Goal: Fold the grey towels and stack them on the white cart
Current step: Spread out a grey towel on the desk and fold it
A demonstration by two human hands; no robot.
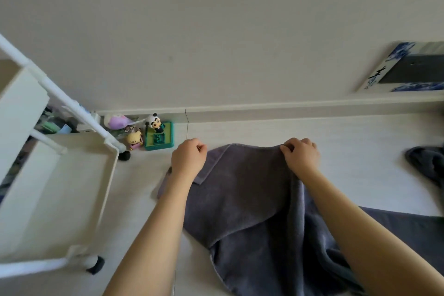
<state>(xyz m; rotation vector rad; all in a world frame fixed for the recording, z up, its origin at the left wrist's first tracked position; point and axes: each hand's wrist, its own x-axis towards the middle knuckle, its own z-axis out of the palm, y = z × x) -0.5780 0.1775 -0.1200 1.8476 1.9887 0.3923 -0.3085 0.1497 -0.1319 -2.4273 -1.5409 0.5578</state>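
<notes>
Grey towel drapes over the floor beneath your arms. Your left hand and right hand each pinch its far edge, fingers curled. White cart left of your left fingers; another grey towel crumpled right of your right fingers. Toy figures beyond.

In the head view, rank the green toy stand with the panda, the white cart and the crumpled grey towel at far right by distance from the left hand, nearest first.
From the left hand:
1. green toy stand, just up-left of it by the wall.
2. white cart, further left; its near corner rail comes second.
3. crumpled grey towel, far right, beyond the right hand.
</notes>
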